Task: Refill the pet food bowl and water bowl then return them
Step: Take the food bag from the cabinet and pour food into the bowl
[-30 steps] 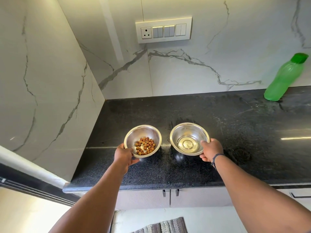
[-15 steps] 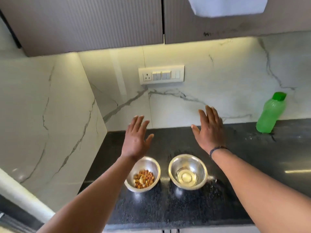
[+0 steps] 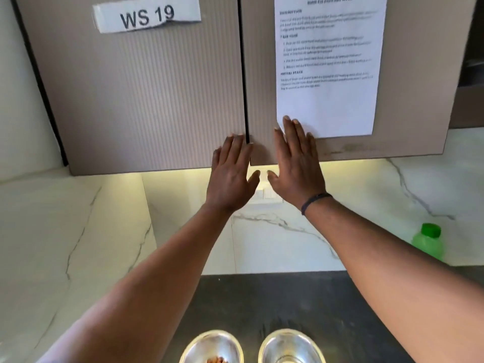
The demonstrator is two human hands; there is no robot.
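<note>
Both hands have risen off the bowls: food bowl (image 3: 211, 348) and water bowl (image 3: 291, 347) sit at six o'clock. Left hand (image 3: 231, 176) and right hand (image 3: 296, 166) hover flat, empty, at twelve; best kept clear of the bowls. Cupboard label (image 3: 146, 15) reads "WS 19".

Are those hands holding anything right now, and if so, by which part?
Nothing is held. The left hand and right hand are open and raised before the cabinet doors; both bowls sit below, untouched.

Ribbed cabinet doors (image 3: 146, 100) — "WS 19" label (image 3: 146, 16), printed sheet (image 3: 327, 66)
</note>
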